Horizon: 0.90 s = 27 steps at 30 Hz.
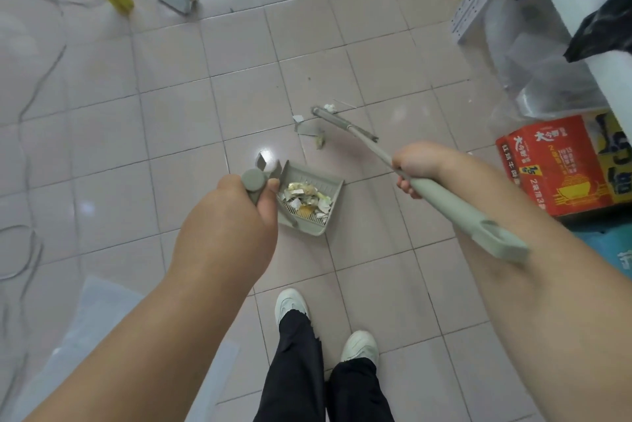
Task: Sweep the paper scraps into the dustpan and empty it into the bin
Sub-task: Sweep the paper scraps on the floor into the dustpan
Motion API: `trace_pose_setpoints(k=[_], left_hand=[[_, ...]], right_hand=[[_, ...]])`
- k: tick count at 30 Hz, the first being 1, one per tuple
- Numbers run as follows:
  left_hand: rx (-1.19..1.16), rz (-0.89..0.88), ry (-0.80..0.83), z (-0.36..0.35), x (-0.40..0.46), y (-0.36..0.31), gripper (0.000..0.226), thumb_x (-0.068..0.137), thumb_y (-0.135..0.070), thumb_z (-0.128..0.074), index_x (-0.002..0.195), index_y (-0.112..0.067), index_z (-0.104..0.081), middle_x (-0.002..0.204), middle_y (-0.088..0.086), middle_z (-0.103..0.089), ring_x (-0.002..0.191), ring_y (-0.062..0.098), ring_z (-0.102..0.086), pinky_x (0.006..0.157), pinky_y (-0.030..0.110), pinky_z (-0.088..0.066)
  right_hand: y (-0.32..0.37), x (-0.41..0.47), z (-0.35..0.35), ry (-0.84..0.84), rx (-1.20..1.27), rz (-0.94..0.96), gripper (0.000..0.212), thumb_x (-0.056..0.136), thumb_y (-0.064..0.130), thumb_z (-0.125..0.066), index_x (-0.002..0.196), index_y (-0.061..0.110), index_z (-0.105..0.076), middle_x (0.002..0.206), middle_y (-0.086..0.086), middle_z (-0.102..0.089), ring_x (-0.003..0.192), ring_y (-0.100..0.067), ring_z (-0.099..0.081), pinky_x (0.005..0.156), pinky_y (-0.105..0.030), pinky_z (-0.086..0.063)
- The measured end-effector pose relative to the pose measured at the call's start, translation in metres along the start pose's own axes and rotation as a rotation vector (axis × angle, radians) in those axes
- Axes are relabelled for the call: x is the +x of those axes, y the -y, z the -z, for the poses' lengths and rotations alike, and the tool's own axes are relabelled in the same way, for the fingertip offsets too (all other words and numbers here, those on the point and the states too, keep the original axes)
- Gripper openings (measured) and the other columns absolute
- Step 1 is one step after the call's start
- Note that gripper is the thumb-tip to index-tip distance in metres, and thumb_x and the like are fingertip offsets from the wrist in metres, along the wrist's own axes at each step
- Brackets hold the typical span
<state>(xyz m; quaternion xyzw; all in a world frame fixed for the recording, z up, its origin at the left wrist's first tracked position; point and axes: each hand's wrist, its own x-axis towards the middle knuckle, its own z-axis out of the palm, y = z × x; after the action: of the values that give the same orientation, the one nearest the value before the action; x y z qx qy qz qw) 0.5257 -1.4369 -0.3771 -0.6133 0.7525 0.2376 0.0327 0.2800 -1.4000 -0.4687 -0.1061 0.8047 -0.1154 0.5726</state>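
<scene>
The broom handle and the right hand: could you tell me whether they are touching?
Touching. The head view shows the right hand with its fingers curled round the broom handle.

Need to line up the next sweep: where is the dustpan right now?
In the head view the dustpan sits on the tiled floor at centre, beside the left hand gripping its handle, with loose scraps and the broom head beyond it.
</scene>
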Motion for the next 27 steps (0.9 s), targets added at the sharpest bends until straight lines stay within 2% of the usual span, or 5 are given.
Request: trace_pose_setpoints(k=[8,12,15,20,27], left_hand=[[-0.022,0.045,-0.057,0.009,0.038,0.025,0.041,0.094,-0.048,-0.032,0.09,-0.009,-0.046,0.068,0.0,-0.048,0.065,0.025,-0.047,0.054,0.034,-0.034],[-0.042,0.039,-0.028,0.018,0.054,0.029,0.04,0.094,-0.048,-0.033,0.088,-0.01,-0.044,0.068,0.0,-0.047,0.067,0.027,-0.049,0.058,0.034,-0.037],[-0.037,0.037,-0.024,0.024,0.061,0.032,0.04,0.094,-0.048,-0.032,0.088,-0.01,-0.043,0.067,0.0,-0.047,0.065,0.027,-0.048,0.055,0.033,-0.035],[-0.027,0.07,-0.036,0.033,0.07,0.045,0.041,0.094,-0.048,-0.032,0.089,-0.01,-0.044,0.067,0.002,-0.049,0.061,0.025,-0.047,0.052,0.033,-0.034],[-0.04,0.136,-0.048,0.036,0.073,0.047,0.041,0.093,-0.05,-0.032,0.086,-0.011,-0.044,0.067,0.002,-0.051,0.06,0.022,-0.049,0.051,0.033,-0.037]], right_hand=[[0.033,0.033,-0.063,0.085,-0.183,-0.043,0.019,0.099,0.008,-0.025,0.097,0.0,-0.042,0.06,-0.013,-0.046,0.048,-0.02,-0.043,0.046,-0.028,-0.037],[0.022,0.004,-0.062,0.084,-0.141,-0.058,0.027,0.097,0.009,-0.028,0.115,0.006,-0.048,0.06,-0.011,-0.045,0.025,-0.013,-0.043,0.033,-0.011,-0.037],[0.012,-0.026,-0.046,0.072,-0.115,-0.046,0.041,0.095,0.007,-0.032,0.134,0.01,-0.044,0.06,-0.01,-0.046,0.025,-0.011,-0.042,0.033,-0.01,-0.035],[0.018,-0.038,-0.023,-0.022,-0.027,-0.006,0.045,0.095,0.007,-0.038,0.137,0.022,-0.042,0.061,-0.012,-0.047,0.02,-0.008,-0.039,0.029,-0.011,-0.034],[0.07,0.025,0.002,-0.101,0.077,-0.04,0.038,0.098,0.01,-0.029,0.133,0.006,-0.042,0.063,-0.011,-0.04,0.015,-0.005,-0.034,0.028,-0.007,-0.034]])
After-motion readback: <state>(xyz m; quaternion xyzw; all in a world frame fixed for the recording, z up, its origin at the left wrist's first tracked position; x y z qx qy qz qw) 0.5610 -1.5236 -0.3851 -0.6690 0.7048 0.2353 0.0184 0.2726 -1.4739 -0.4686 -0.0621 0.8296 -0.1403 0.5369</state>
